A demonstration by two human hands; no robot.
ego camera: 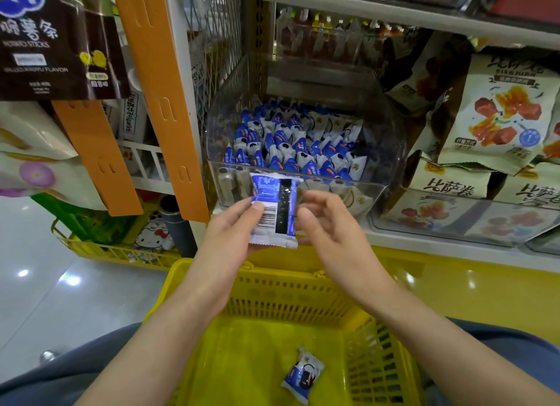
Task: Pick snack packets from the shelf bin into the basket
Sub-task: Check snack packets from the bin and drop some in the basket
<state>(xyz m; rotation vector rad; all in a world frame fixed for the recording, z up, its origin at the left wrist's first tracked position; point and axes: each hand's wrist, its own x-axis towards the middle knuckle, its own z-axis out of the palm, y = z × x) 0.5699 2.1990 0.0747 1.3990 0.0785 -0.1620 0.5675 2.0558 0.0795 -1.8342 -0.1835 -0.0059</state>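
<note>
My left hand (233,224) pinches a blue-and-white snack packet (274,208) by its left edge, barcode side facing me, in front of the shelf. My right hand (327,224) hovers just right of the packet with fingers loosely curled; whether it touches the packet I cannot tell. Behind them a clear plastic shelf bin (391,151) holds several of the same packets (291,145). Below my arms is a yellow plastic basket (272,287) with one packet (303,375) lying on its floor.
Green-and-cream snack bags (497,115) are stacked in a clear bin to the right. Orange hanging strips (157,102) and a dark potato-stick bag (57,39) hang at the left. A yellow wire rack (121,251) stands on the floor at the left.
</note>
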